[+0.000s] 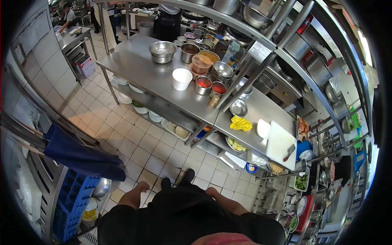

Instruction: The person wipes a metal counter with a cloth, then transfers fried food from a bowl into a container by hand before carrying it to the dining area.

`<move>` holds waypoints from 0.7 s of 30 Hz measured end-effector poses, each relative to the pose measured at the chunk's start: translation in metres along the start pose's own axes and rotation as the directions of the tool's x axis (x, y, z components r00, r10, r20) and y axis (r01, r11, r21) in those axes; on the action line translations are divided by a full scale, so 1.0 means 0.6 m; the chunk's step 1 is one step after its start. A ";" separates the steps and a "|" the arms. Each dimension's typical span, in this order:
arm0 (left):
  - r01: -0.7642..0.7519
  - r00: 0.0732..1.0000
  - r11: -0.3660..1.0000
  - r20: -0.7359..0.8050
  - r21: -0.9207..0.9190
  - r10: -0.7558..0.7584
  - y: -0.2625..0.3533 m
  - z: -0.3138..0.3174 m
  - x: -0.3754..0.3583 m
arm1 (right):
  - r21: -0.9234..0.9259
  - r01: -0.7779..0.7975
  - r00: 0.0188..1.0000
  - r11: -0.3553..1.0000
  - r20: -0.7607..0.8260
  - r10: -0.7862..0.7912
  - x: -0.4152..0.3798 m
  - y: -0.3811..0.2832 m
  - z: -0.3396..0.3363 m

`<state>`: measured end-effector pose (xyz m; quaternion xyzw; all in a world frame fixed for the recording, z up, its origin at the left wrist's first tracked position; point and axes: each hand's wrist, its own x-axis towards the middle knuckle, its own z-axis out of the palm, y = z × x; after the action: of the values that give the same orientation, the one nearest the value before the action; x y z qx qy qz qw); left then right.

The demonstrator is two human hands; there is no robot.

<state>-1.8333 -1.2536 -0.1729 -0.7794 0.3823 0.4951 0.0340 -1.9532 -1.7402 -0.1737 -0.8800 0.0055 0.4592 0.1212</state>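
Head view hides my right hand behind my dark apron, so I cannot tell its grip. My left hand (142,186) hangs by my hip, loosely curled, grasping nothing. Nearest it, down to its left, a steel bowl (101,187) gleams beside blue crates (72,202) under a navy cloth (81,157).

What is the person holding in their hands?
Nothing that can be seen. The left hand hangs by the person's side over the tiled floor, seemingly empty. The right hand is hidden; only the right forearm shows.
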 end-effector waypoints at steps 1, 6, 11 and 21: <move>-0.063 0.998 0.996 -0.021 0.067 0.065 0.002 -0.017 0.012 | 0.082 -0.164 0.985 0.983 -0.039 0.167 0.006 -0.003 0.001; -0.007 0.981 0.994 -0.193 0.111 0.029 0.043 -0.138 0.050 | 0.315 -0.232 0.967 0.920 -0.026 0.253 -0.084 -0.074 -0.135; -0.074 0.902 0.930 -0.375 0.359 0.216 0.085 -0.214 0.058 | -0.229 0.335 0.935 0.914 -0.035 -0.352 -0.029 0.010 -0.092; -0.082 0.911 0.950 -0.363 0.300 0.194 0.190 -0.227 0.067 | 0.278 0.231 0.963 0.932 -0.205 -0.178 -0.051 0.144 -0.103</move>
<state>-1.7944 -1.4154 -0.0988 -0.8201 0.5018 0.2733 0.0313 -1.9315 -1.8404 -0.1329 -0.8843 -0.0065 0.3583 0.2993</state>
